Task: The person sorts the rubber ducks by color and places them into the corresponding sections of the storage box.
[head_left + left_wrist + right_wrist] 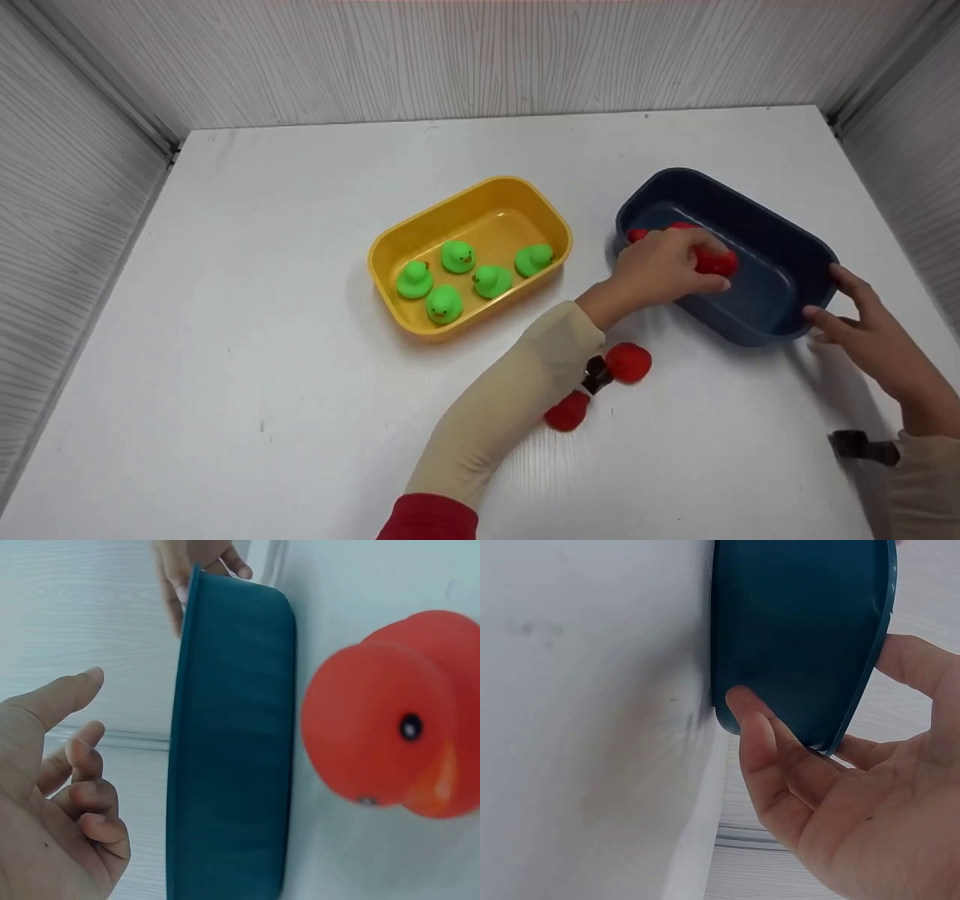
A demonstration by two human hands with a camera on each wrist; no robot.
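Fingers of my left hand (660, 266) curl down inside the dark blue tub (787, 247), over a red rubber duck (712, 261) on its floor, though I cannot tell from the head view whether they actually pinch it. My right hand (874, 330) steadies the tub's near-right corner, thumb and relaxed fingers touching its outer wall. Two more red ducks (628, 361) lie on the white table (262, 337) by my left forearm, and five green ducks (457, 256) sit in the yellow tub (390, 251).
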